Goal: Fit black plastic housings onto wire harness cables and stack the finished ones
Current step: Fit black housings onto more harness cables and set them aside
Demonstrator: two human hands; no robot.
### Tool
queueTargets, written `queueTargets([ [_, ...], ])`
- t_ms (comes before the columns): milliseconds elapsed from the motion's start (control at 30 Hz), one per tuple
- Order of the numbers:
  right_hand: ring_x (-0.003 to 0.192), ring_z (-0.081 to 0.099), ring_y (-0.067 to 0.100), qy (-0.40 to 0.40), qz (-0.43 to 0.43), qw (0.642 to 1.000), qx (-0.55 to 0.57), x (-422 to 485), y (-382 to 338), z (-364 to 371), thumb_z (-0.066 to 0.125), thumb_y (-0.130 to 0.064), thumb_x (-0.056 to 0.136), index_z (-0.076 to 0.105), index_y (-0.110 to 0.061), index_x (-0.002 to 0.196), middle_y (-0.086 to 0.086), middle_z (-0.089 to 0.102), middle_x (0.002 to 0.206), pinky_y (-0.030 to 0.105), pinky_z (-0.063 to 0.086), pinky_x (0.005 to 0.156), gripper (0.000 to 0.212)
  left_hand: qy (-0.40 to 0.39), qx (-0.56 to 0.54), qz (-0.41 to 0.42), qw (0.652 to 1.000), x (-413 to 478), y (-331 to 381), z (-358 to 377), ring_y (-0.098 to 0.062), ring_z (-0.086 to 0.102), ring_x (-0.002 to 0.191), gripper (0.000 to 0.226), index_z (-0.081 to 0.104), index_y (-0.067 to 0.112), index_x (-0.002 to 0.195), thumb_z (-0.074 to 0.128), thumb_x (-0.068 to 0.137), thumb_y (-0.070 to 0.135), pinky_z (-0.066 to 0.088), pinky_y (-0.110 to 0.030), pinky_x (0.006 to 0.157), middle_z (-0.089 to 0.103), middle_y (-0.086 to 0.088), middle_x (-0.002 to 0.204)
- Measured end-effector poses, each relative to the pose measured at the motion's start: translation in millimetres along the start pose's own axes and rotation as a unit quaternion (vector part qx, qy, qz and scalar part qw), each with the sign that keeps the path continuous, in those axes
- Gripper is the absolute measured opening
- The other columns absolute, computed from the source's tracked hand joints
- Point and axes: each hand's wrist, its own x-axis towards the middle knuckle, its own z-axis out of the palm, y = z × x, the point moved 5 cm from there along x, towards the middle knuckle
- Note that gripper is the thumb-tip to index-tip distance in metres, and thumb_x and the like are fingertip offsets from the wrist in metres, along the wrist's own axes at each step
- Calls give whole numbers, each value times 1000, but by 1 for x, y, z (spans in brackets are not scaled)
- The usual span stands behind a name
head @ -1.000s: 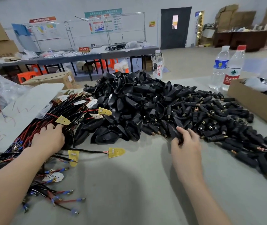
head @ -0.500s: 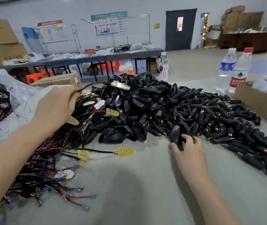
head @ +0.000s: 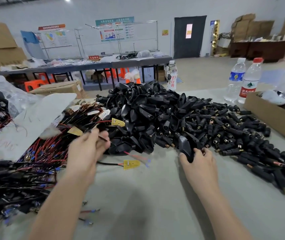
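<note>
A big heap of black plastic housings [head: 148, 115] covers the middle of the grey table [head: 138, 205]. My right hand [head: 198, 161] grips one black housing [head: 187, 146] at the heap's near edge. My left hand [head: 86, 151] pinches a black harness cable [head: 103, 138] pulled from the tangle of red and black wire harnesses [head: 39, 153] on the left. Its red wire ends trail toward a yellow board [head: 131, 164] lying on the table between my hands. Small black cylindrical connectors [head: 233, 135] spread to the right of the heap.
A cardboard box [head: 275, 122] stands at the right edge. Two water bottles [head: 242, 80] and a third labelled bottle [head: 172, 77] stand behind the heap. A white plastic bag [head: 34, 115] lies at the left. Loose terminals [head: 88, 212] lie near my left forearm.
My left hand has come down from above the harness pile toward the centre with a cable. My right hand has lifted a housing off the heap's edge.
</note>
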Motion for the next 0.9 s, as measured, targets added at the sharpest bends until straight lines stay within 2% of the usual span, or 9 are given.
queueTargets([
  [133, 139, 33, 34, 5, -24, 999, -38, 4, 2, 0, 49, -44, 99, 54, -10, 137, 17, 36, 152, 41, 29, 113, 50, -39, 176, -78, 980, -11, -54, -13, -16, 67, 59, 33, 67, -1, 86, 50, 104, 20, 58, -30, 61, 76, -15, 81],
  [200, 137, 35, 34, 10, -29, 999, -40, 5, 3, 0, 47, -42, 101, 57, -9, 131, 17, 38, 151, 42, 31, 112, 46, -57, 331, -12, 942, -18, -59, -16, -13, 61, 51, 36, 71, 9, 84, 49, 103, 29, 53, -30, 54, 74, 0, 67],
  [267, 136, 38, 34, 17, -33, 999, -40, 6, 3, -1, 44, -41, 102, 59, -7, 128, 17, 40, 150, 41, 33, 110, 45, -53, 435, 97, 894, -33, -54, -10, -8, 60, 58, 36, 69, 19, 77, 48, 100, 37, 49, -32, 58, 68, 9, 64],
  [367, 133, 42, 35, 27, -35, 999, -26, 7, 4, -4, 40, -39, 104, 60, -4, 126, 17, 43, 148, 42, 35, 107, 46, -129, 500, 242, 822, -56, -61, 22, -2, 54, 92, 16, 67, 28, 102, 52, 99, 32, 44, -23, 84, 63, 18, 97],
  [467, 131, 44, 35, 31, -40, 999, 1, 6, 4, -8, 37, -35, 105, 61, -1, 120, 19, 48, 141, 42, 37, 105, 44, -170, 582, 289, 740, -62, -80, 41, -13, 49, 115, 28, 63, 30, 126, 50, 101, 32, 35, -31, 100, 58, 12, 121],
  [600, 124, 42, 26, 17, -35, 999, -34, 8, 7, -7, 21, -24, 105, 56, -7, 114, 16, 52, 133, 34, 36, 98, 40, -150, 592, 306, 731, -58, -82, 38, -18, 57, 108, 19, 71, 30, 112, 60, 96, 30, 42, -37, 95, 65, 11, 111],
  [700, 120, 41, 23, 15, -36, 999, -18, 6, 8, -8, 24, -13, 101, 52, -11, 101, 12, 56, 124, 29, 37, 90, 29, -135, 602, 314, 721, -51, -84, 30, -18, 57, 102, 10, 72, 31, 101, 65, 94, 31, 41, -36, 93, 64, 12, 104],
  [800, 111, 46, 27, 60, -103, 993, -8, 3, 2, -8, 38, -5, 100, 58, -4, 99, 9, 60, 109, 37, 44, 88, 21, -117, 624, 311, 707, -48, -84, 23, -23, 58, 94, 26, 70, 26, 93, 47, 98, 37, 42, -40, 93, 63, 8, 95],
  [900, 84, 50, 21, 117, -96, 984, 94, 1, -1, -16, 41, -20, 102, 51, -17, 92, -2, 56, 89, 32, 40, 67, 15, -116, 611, 319, 715, -51, -81, 21, -22, 59, 87, 42, 66, 23, 90, 28, 95, 38, 44, -39, 89, 62, 9, 88],
])
